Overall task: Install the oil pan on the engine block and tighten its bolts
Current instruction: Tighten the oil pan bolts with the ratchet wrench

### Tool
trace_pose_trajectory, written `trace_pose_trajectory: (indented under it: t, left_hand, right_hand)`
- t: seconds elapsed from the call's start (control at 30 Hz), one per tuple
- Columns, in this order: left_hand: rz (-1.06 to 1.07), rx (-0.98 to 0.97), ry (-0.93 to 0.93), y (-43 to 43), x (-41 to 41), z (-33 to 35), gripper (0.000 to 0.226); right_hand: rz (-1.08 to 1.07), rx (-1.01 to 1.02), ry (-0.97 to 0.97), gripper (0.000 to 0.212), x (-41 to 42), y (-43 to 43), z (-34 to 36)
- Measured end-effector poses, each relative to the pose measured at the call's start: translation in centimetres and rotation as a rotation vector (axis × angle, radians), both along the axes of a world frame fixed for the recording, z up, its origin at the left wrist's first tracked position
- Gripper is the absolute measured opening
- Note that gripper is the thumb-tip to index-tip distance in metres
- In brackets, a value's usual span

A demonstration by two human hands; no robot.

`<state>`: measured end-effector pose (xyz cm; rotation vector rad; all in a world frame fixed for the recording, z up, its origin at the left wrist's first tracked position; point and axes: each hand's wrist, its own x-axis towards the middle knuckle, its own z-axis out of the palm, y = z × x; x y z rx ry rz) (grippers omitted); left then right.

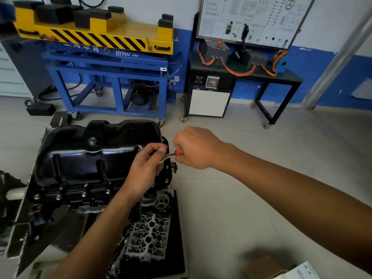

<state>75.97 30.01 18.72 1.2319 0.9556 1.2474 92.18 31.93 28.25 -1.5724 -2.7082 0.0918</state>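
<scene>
The glossy black pressed-metal oil pan [94,156] is seated on the dark engine block [66,200] (silver bolts [84,194] are seen along its near flange). At its right end a slim red-handled metal tool [170,154] is pinched by the left hand [145,170] and gripped by the right hand [195,148].

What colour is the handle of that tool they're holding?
Red: the tool handle peeks out of the right hand, head view.
</scene>
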Motion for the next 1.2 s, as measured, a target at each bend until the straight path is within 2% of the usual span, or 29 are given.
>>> trace_pose_trajectory:
  t: [0.07, 0.2, 0.3, 0.43, 0.67, 0.87, 1.07, 1.2]
  left_hand:
    - [0.066, -0.017, -0.019, 0.2, -0.2, -0.3, 0.019]
    - [0.105, 0.004, -0.007, 0.4, 0.0, -0.3, 0.027]
    - [0.033, 0.063, 0.016, 0.2, 0.3, 0.1, 0.025]
    - [0.028, 0.038, 0.001, 0.3, 0.1, 0.3, 0.027]
    - [-0.068, -0.021, -0.031, 0.9, -0.4, 0.1, 0.027]
    - [-0.123, -0.027, 0.043, 0.6, -0.4, -0.2, 0.028]
    - [-0.137, -0.086, -0.016, 0.9, 0.6, 0.2, 0.032]
    - [-0.104, -0.083, -0.039, 1.0, -0.1, 0.2, 0.031]
  right_hand:
    - [0.003, -0.075, 0.043, 0.026, -0.2, -1.3, 0.2]
    - [0.053, -0.360, 0.189, 0.036, -1.3, -4.1, 0.2]
    - [0.083, -0.408, 0.211, 0.035, -2.5, -5.3, -0.4]
    - [0.055, -0.457, 0.254, 0.032, -2.6, -4.9, -0.3]
    - [0.046, -0.505, 0.065, 0.030, -1.4, -2.5, 1.1]
    - [-0.034, -0.330, -0.086, 0.030, -0.1, 1.2, 1.7]
    - [0.039, 0.044, -0.033, 0.039, -1.2, 3.2, 0.2]
    - [0.062, 0.074, 0.083, 0.029, -0.4, 2.9, -1.1]
